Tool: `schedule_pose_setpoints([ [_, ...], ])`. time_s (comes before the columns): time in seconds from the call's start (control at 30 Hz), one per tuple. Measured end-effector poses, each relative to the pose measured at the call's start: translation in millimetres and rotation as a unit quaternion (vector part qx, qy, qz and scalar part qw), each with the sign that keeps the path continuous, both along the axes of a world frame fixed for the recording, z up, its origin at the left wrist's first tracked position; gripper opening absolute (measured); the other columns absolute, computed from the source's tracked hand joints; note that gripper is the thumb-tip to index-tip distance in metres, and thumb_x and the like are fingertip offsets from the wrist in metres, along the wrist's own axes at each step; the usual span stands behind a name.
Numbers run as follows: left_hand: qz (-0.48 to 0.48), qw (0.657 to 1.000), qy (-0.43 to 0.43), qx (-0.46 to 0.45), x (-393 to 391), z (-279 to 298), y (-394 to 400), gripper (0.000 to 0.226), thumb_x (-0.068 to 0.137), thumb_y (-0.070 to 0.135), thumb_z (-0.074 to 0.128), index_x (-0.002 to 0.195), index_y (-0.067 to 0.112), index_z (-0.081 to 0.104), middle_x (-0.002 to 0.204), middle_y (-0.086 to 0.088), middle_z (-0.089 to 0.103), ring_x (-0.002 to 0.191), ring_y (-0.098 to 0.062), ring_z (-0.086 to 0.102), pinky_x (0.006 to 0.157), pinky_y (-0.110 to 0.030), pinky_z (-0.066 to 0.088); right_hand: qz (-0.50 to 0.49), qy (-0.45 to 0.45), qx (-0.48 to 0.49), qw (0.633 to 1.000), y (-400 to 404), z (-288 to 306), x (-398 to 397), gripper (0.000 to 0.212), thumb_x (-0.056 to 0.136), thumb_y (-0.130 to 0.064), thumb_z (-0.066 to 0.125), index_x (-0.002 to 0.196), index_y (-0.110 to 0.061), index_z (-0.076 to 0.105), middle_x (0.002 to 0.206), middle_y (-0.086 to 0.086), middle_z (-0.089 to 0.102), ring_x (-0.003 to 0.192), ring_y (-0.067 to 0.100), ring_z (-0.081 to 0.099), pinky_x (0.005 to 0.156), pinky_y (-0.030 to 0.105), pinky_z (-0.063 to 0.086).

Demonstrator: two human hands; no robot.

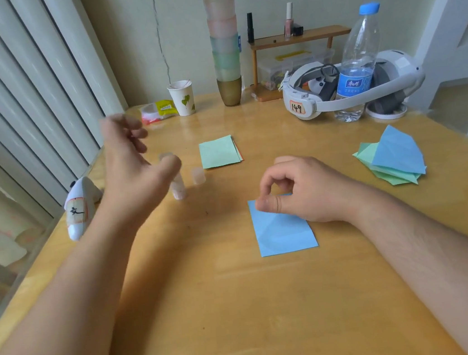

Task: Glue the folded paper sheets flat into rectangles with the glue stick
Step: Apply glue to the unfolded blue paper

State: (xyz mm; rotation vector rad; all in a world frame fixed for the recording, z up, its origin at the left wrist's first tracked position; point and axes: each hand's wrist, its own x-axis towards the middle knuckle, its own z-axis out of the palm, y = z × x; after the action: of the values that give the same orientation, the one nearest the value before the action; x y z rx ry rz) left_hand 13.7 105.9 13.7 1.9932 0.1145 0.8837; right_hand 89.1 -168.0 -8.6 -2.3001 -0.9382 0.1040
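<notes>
A blue folded paper rectangle (284, 230) lies flat on the wooden table (241, 307) in front of me. My right hand (301, 190) pinches its far left corner, thumb on top and fingers curled. My left hand (130, 160) hovers blurred at the left with its fingers loosely spread, holding nothing. Just beyond its thumb stands the uncapped glue stick (178, 188), with its clear cap (198, 176) beside it. A stack of flat rectangles, green on top (218, 151), sits further back. A loose pile of blue and green folded sheets (392, 159) lies at the right.
A white controller (79, 209) lies at the table's left edge. Along the back stand a paper cup (183, 98), a tall stack of cups (227, 61), a small wooden shelf (298, 37), a white headset (320, 97) and a water bottle (358, 61).
</notes>
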Motion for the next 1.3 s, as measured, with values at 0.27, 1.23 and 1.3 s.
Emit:
schedule_pose_setpoints([
  [0.27,-0.023,0.948,0.3,-0.099,12,-17,25,0.046,0.08,0.041,0.089,0.112,0.016,0.068,0.102,-0.008,0.073,0.09,-0.023,0.07,0.084,-0.036,0.053,-0.022,-0.003,0.026,0.999,-1,-7,6,0.034,0.075,-0.072,0.066,0.084,-0.039,0.069,0.082,-0.003,0.053,0.073,0.013,0.05,0.075,0.038,0.05],
  [1.23,-0.235,0.947,0.203,-0.081,5,-31,-54,0.03,0.091,-0.008,0.072,0.108,0.017,0.073,0.099,0.0,0.076,0.09,-0.008,0.07,0.087,-0.024,0.056,0.064,0.367,0.412,0.832,-1,12,1,0.04,0.057,-0.042,0.1,0.082,-0.028,0.072,0.069,0.005,0.06,0.061,0.016,0.052,0.054,0.022,0.038],
  [1.3,-0.174,0.957,0.22,0.07,5,-33,-49,0.024,0.09,0.008,0.076,0.103,0.028,0.073,0.095,0.009,0.072,0.083,-0.002,0.065,0.084,-0.02,0.053,0.024,0.381,0.454,0.805,-6,12,7,0.033,0.062,-0.02,0.096,0.083,-0.025,0.071,0.069,0.002,0.058,0.06,0.014,0.047,0.051,0.021,0.031],
])
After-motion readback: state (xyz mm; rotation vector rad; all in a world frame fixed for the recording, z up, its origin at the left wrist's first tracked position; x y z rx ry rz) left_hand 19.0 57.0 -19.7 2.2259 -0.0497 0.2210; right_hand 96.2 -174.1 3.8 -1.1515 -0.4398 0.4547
